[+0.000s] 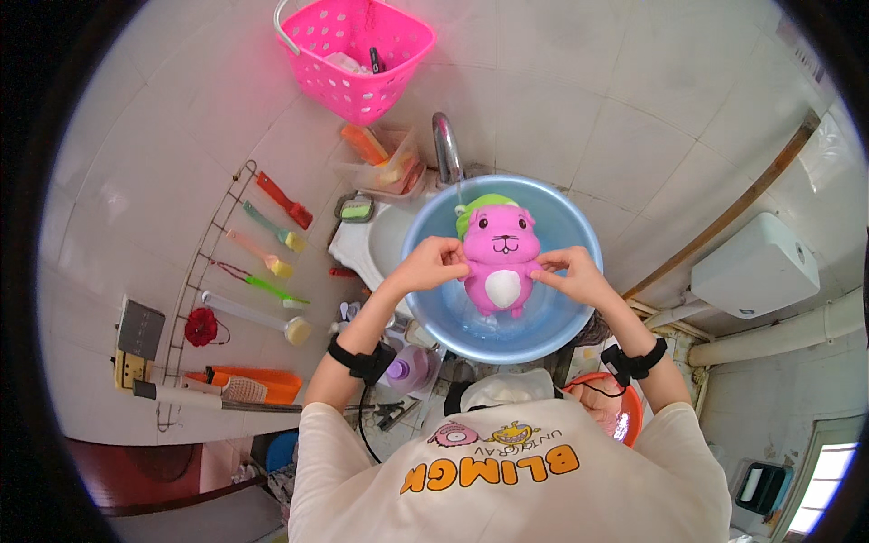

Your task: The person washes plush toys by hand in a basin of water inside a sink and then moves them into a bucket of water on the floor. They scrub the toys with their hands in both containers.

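A pink stuffed animal toy (504,255) with a white belly faces up over a blue basin (433,328). My left hand (436,264) pinches one of its short arms, and my right hand (574,275) pinches the other. Behind the toy's head, a bright green thing (474,208) sits in the basin; its kind is partly hidden by the toy. Water shows at the basin's bottom. The metal faucet (447,149) arches over the basin's far rim, with a thin stream below its spout.
The basin rests on a white sink (391,237). A pink basket (358,89) hangs on the wall above a clear bin (395,167). Brushes hang from a wire rack (201,271) at left. A purple bottle (407,369) and an orange-red tub (631,412) stand lower down.
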`<action>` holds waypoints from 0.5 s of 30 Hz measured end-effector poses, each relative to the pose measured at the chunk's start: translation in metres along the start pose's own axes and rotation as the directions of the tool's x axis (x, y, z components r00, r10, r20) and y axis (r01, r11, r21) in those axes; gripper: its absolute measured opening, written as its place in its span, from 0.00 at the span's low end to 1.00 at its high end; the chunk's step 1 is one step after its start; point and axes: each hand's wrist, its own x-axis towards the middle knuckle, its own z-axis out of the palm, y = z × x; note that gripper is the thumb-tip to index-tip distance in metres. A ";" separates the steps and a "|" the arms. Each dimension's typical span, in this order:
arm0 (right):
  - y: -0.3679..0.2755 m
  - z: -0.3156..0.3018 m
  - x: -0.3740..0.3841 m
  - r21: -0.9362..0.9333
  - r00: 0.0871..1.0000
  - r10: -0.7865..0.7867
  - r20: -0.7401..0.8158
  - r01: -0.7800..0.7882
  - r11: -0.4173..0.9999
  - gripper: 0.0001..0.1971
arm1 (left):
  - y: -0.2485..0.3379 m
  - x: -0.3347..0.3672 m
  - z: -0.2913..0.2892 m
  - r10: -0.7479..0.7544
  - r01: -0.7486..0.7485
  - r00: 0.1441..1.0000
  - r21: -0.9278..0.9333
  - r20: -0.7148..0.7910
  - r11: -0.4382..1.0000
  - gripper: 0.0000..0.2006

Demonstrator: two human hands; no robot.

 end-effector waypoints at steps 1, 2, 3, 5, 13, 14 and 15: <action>-0.019 -0.006 0.002 0.005 0.998 -0.058 -0.034 0.058 0.998 0.14 | 0.008 -0.001 -0.007 0.064 -0.065 0.997 -0.026 -0.042 0.998 0.04; -0.035 -0.013 0.003 0.010 0.991 -0.112 -0.067 0.113 0.994 0.14 | 0.020 -0.002 -0.012 0.124 -0.129 0.989 -0.052 -0.084 0.990 0.03; -0.052 -0.020 0.004 0.005 0.991 -0.118 -0.067 0.118 0.993 0.14 | 0.033 -0.003 -0.017 0.228 -0.244 0.967 -0.152 -0.112 0.958 0.04; -0.073 -0.035 0.008 0.132 0.977 -0.167 -0.133 0.184 0.974 0.13 | 0.081 -0.005 -0.030 0.176 -0.215 0.967 -0.217 -0.183 0.952 0.06; 0.027 0.018 0.014 0.553 0.964 0.264 -0.032 -0.203 0.808 0.20 | -0.004 0.024 0.021 0.098 -0.132 0.978 -0.183 -0.185 0.974 0.08; 0.048 0.026 0.010 0.459 0.950 0.312 -0.013 -0.271 0.846 0.19 | -0.016 0.027 0.034 0.066 -0.097 0.985 -0.196 -0.158 0.976 0.07; 0.062 0.032 0.009 0.358 0.936 0.353 0.003 -0.331 0.873 0.18 | -0.028 0.024 0.044 0.064 -0.093 0.988 -0.218 -0.138 0.971 0.06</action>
